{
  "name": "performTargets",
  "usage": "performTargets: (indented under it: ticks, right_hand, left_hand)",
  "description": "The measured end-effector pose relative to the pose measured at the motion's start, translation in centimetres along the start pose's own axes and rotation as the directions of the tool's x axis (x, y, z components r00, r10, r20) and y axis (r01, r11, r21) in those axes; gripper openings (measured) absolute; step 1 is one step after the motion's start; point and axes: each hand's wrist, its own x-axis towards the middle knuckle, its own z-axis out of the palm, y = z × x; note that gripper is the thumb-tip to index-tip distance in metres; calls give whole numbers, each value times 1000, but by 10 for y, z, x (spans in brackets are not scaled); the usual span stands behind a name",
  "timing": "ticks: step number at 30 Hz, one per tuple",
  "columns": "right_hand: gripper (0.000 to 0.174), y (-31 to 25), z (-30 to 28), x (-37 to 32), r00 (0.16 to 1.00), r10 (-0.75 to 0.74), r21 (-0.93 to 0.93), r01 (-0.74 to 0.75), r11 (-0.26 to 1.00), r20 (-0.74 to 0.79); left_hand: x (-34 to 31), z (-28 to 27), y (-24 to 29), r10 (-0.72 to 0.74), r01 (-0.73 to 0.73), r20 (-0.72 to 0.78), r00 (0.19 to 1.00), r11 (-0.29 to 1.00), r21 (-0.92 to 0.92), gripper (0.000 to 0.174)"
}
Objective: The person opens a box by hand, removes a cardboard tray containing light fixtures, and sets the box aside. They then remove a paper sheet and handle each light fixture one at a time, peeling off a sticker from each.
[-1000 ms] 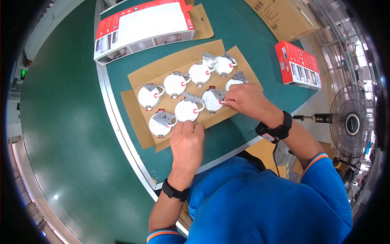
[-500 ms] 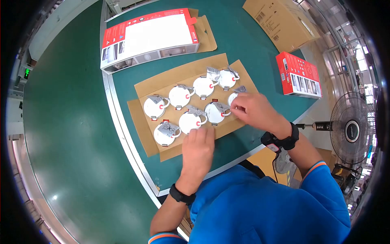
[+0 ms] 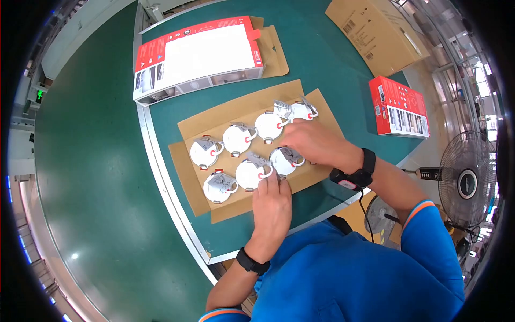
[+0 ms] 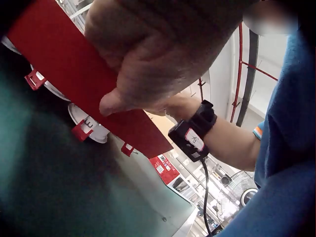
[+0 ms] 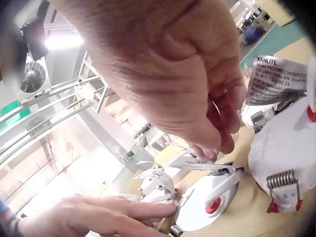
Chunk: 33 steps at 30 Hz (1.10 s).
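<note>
White recessed downlights with red cable grommets and spring clips sit in two rows in a cardboard insert. My left hand grips its near edge, thumb on the insert's red outer face, fingers reaching over beside a front-row downlight. In the right wrist view, left-hand fingers extend to a downlight. My right hand hovers over the insert's right part, hiding a front-row downlight. Its fingers curl loosely with nothing visible between them, tips close above a grey label. A printed label stands beside another downlight.
A large red and white box with an open flap lies at the back left. A smaller red box stands at the right, before a brown carton. A fan stands beyond the green table's right edge.
My right hand left the cable at the front row's third downlight, lifted to the right, then moved left and farther back. The left hand slid a little right along the insert's edge.
</note>
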Motion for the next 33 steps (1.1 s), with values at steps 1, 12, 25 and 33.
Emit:
performTargets:
  ticks: [1,12,25,33]
  right_hand:
    - [13,3,4,2,1000,-25,9,25,1000,-9]
    - [15,13,14,11,995,-99,22,99,995,-20]
    - [7,-15,-18,-10,973,-90,64,106,992,-213]
    - [10,-30,-1,-48,998,35,-68,-31,997,46]
  left_hand:
    - [0,1,1,-2,2,0,1000,1000,16,21]
    - [1,4,0,0,2,-13,1000,996,93,16]
    - [-2,-2,-6,38,-36,-16,999,993,114,17]
    - [-6,0,-8,96,-86,-59,994,985,152,21]
